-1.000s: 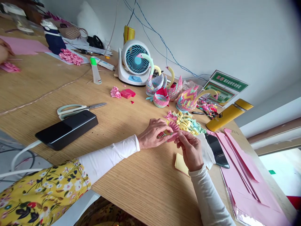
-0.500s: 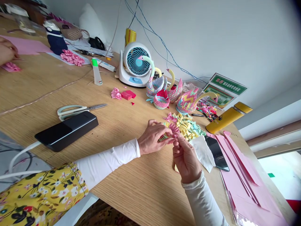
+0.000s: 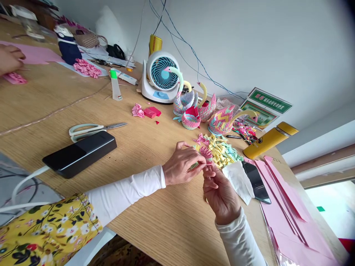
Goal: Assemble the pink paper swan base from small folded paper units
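Note:
My left hand (image 3: 185,164) grips a round origami ring (image 3: 204,152) of folded pink, yellow and green paper pieces, its fingers covering much of the near side. At the ring's near right edge, my right hand (image 3: 220,190) has thumb and fingers pinched together, touching it; whether a loose piece sits between the fingertips is hidden. Just beyond lies a pile of folded paper pieces (image 3: 220,147) in yellow, green and pink. Behind the pile stand several origami swans (image 3: 220,120) and a small pink paper bowl (image 3: 190,119).
Scissors (image 3: 87,130) and a black power bank (image 3: 80,153) lie left. A white fan (image 3: 159,95), glue bottle (image 3: 115,87) and yellow flask (image 3: 270,139) stand farther back. At right are tissue (image 3: 238,179), a phone (image 3: 256,181) and pink paper (image 3: 288,207). Another person's hand (image 3: 11,59) is far left.
My right hand has shifted slightly down and its fingers have moved in under the ring's near edge. The left hand keeps its hold on the ring, and the view has moved slightly.

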A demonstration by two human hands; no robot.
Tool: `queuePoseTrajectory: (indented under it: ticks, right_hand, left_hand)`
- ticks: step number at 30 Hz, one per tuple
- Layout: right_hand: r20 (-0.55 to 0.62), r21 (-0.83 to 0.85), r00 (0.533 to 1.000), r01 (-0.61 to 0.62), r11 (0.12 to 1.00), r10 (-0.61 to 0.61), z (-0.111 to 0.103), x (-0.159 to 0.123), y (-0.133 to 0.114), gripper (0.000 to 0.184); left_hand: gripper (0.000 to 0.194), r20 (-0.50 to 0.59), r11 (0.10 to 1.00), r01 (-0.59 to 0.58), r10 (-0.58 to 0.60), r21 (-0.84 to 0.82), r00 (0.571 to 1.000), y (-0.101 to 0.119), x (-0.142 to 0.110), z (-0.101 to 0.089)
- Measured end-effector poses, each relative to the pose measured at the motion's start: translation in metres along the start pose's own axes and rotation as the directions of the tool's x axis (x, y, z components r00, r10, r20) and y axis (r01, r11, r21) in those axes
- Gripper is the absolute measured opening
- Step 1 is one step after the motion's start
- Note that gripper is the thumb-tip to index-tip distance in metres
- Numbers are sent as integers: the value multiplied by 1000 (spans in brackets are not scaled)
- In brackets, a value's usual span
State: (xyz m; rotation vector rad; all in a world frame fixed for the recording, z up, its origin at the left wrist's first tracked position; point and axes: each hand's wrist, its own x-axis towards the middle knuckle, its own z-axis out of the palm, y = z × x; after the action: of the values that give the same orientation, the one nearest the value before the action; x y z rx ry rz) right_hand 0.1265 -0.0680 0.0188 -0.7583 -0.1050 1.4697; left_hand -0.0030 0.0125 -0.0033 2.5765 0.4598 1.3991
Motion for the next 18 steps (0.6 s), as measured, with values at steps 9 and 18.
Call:
queuePoseTrajectory:
  ticks: [9,18]
  right_hand:
    - [-25,36,999,-38,999,39,1,0,0,14]
    - [30,-103,998,56,993,-53,-6,2,1,10]
  left_hand:
    - [7,-37,998,-64,65,9,997,-1,1,-2]
    - [8,-60,997,-69,71,26,996,-3,1,-1]
